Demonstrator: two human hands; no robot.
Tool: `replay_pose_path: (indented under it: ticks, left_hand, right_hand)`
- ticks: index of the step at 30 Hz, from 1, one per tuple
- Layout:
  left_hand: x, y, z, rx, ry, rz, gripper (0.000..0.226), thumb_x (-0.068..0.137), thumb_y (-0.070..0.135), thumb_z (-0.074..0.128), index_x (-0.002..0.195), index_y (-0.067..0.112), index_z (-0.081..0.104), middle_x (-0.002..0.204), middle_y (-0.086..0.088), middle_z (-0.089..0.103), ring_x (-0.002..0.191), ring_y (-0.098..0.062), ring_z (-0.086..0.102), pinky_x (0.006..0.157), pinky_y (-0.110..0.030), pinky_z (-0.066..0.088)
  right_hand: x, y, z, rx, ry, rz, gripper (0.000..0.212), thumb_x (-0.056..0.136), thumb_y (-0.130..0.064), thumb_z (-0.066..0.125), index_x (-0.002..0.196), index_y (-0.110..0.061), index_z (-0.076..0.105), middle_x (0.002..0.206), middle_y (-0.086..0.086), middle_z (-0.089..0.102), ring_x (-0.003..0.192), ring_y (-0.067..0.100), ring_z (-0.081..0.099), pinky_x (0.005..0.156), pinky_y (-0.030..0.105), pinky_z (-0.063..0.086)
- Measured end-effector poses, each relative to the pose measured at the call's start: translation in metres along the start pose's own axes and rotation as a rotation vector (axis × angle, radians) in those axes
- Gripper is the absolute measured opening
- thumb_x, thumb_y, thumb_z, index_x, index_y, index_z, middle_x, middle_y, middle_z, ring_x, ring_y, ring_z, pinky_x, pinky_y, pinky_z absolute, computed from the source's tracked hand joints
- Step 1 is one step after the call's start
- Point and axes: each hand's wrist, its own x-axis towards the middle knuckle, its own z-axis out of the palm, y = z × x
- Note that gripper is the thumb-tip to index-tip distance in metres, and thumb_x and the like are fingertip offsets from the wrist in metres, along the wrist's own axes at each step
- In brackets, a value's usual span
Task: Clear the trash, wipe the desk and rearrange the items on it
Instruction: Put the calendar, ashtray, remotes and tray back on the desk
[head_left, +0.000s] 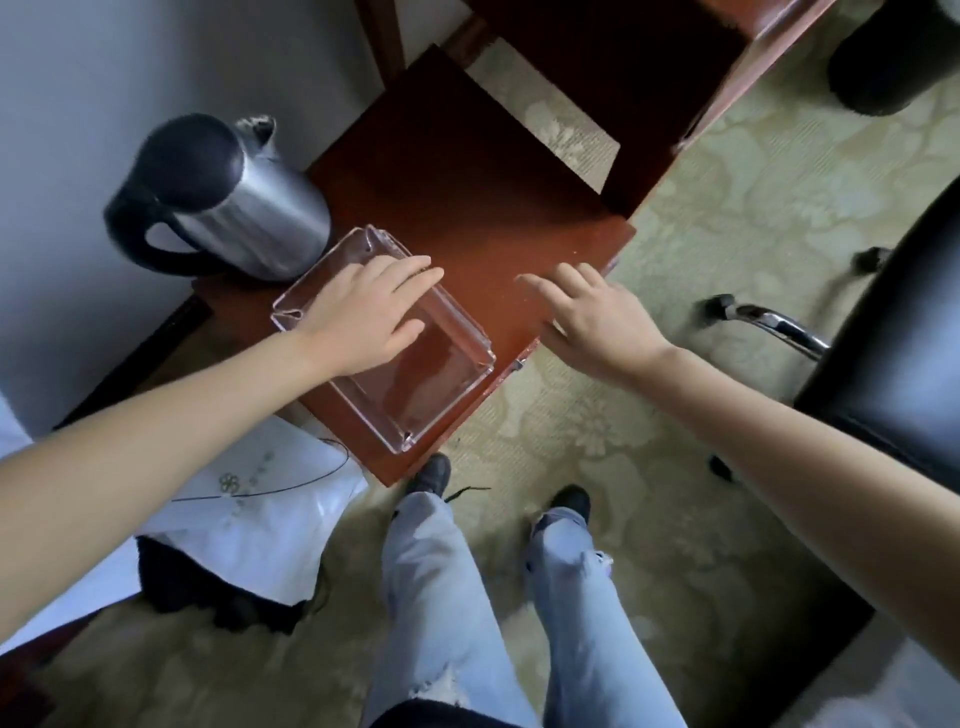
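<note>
My left hand (371, 312) lies flat, fingers straight and together, palm down on the shallow clear rectangular tray (439, 387). It presses the tray, it does not clasp it, so I judge the step in hand to be sliding the tray into its place on the reddish-brown wooden desk (467, 197). To do that well I would keep the palm low and the push even and parallel to the desktop. Weight on one wall could tip the tray, or swing its near corner, which sits close to the desk's front edge, off the wood. I would steer it away from that edge toward the bare middle. My right hand (597, 322) is spread and relaxed and holds nothing. It is at the desk's front edge, just to the right of the tray, and whether it touches the wood I cannot tell. From there it could steady the tray's right wall if the tray skews. The tray lies directly under my left hand, which covers its far left part, and its near half shows bare. Just beyond the tray's far corner stands a brushed steel kettle with a black lid and handle (234, 208). I cannot tell whether the two touch, so I would not push that way. A white plastic bag (260, 519) sits below the desk's left end, and a black chair (893, 332) stands well off to the right.
</note>
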Motion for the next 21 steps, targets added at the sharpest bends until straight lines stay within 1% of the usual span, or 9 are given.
replay_pose_path:
  ticks: [3,5,7,9,11,14,18,20,21]
  left_hand:
    - [-0.013,-0.047,0.019,0.053,0.112,0.016,0.061,0.084,0.040,0.036,0.135,0.007,0.044,0.137,-0.015,0.048,0.116,-0.034,0.049,0.092,-0.045,0.041]
    - [-0.019,-0.077,0.019,0.080,0.258,0.044,0.058,0.086,0.039,0.040,0.134,0.006,0.043,0.137,-0.017,0.047,0.119,-0.033,0.044,0.098,-0.046,0.033]
    - [-0.025,-0.109,0.011,0.099,0.396,0.041,0.059,0.087,0.042,0.042,0.134,0.008,0.041,0.139,-0.018,0.044,0.123,-0.031,0.035,0.103,-0.047,0.025]
    - [-0.029,-0.138,0.000,0.125,0.499,0.016,0.062,0.086,0.049,0.043,0.135,0.011,0.040,0.142,-0.017,0.042,0.126,-0.030,0.028,0.106,-0.052,0.021]
    - [-0.029,-0.161,-0.008,0.146,0.531,-0.035,0.069,0.082,0.057,0.046,0.135,0.013,0.040,0.144,-0.015,0.040,0.128,-0.031,0.026,0.107,-0.056,0.020]
    - [-0.034,-0.185,-0.014,0.095,0.517,-0.154,0.081,0.072,0.062,0.050,0.137,0.016,0.039,0.148,-0.011,0.034,0.130,-0.034,0.032,0.107,-0.055,0.021]
    - [-0.054,-0.206,-0.014,-0.109,0.521,-0.326,0.091,0.063,0.066,0.050,0.139,0.018,0.036,0.150,-0.005,0.031,0.128,-0.033,0.036,0.098,-0.048,0.035]
    - [-0.065,-0.214,-0.010,-0.263,0.502,-0.382,0.096,0.060,0.067,0.051,0.140,0.018,0.034,0.148,-0.003,0.033,0.129,-0.028,0.038,0.095,-0.046,0.039]
    - [-0.069,-0.217,-0.008,-0.354,0.482,-0.398,0.098,0.058,0.067,0.053,0.141,0.018,0.032,0.146,-0.003,0.036,0.128,-0.026,0.041,0.094,-0.043,0.040]
  right_hand:
    - [0.028,-0.028,0.035,0.034,-0.013,0.042,0.045,0.084,-0.022,0.057,0.127,-0.011,0.050,0.100,0.011,0.057,0.086,0.032,0.054,0.062,0.039,0.050]
    - [0.050,-0.046,0.058,0.131,-0.059,0.159,0.049,0.088,-0.029,0.051,0.134,-0.012,0.043,0.116,0.012,0.054,0.099,0.034,0.050,0.073,0.043,0.051]
    - [0.072,-0.058,0.082,0.230,-0.102,0.282,0.055,0.091,-0.035,0.049,0.140,-0.016,0.033,0.132,0.010,0.046,0.112,0.033,0.044,0.087,0.045,0.047]
    - [0.093,-0.068,0.100,0.318,-0.152,0.361,0.062,0.090,-0.035,0.052,0.143,-0.018,0.026,0.140,0.011,0.040,0.119,0.033,0.043,0.096,0.040,0.040]
    - [0.110,-0.074,0.112,0.414,-0.186,0.445,0.066,0.089,-0.032,0.055,0.145,-0.019,0.022,0.141,0.013,0.039,0.120,0.031,0.046,0.096,0.035,0.038]
    - [0.123,-0.075,0.126,0.447,-0.165,0.552,0.062,0.089,-0.027,0.056,0.143,-0.020,0.027,0.134,0.016,0.046,0.111,0.033,0.053,0.091,0.033,0.040]
    - [0.118,-0.080,0.123,0.536,-0.106,0.606,0.043,0.089,-0.013,0.053,0.130,-0.024,0.047,0.112,0.008,0.064,0.100,0.025,0.059,0.081,0.025,0.041]
    - [0.110,-0.080,0.116,0.531,-0.079,0.586,0.037,0.090,-0.017,0.050,0.125,-0.031,0.048,0.098,0.007,0.065,0.086,0.025,0.061,0.077,0.029,0.047]
    - [0.107,-0.079,0.112,0.508,-0.075,0.579,0.036,0.090,-0.019,0.048,0.123,-0.033,0.045,0.095,0.008,0.064,0.083,0.027,0.060,0.076,0.032,0.048]
